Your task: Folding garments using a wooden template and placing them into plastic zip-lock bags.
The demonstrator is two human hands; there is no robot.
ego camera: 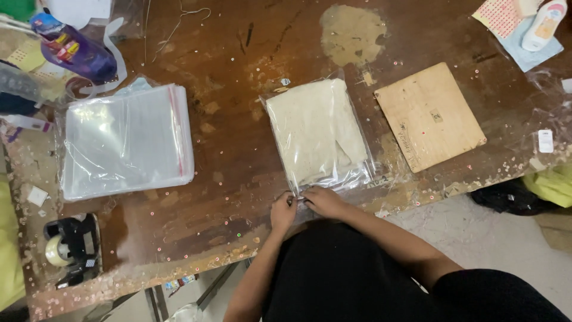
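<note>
A worn brown wooden table (238,71) fills most of the view, its top scratched, patched with a pale bare spot at the far middle and sprinkled with tiny shiny sequins; a grey floor (494,238) shows at the near right beyond its edge. On the left lies a thick stack of clear plastic bags (125,140) with a red strip along its right side. In the middle, close to the near edge, sits a clear bag holding a folded cream cloth (316,131). Just right of it lies a flat plywood board (429,116). A purple packet (74,50) rests at the far left, a white bottle (543,25) at the far right, and a black tape dispenser (71,247) at the near left. The left hand (283,211) and right hand (323,200) meet at the bag's near edge, both with fingers closed, pinching the open flap of the plastic.
</note>
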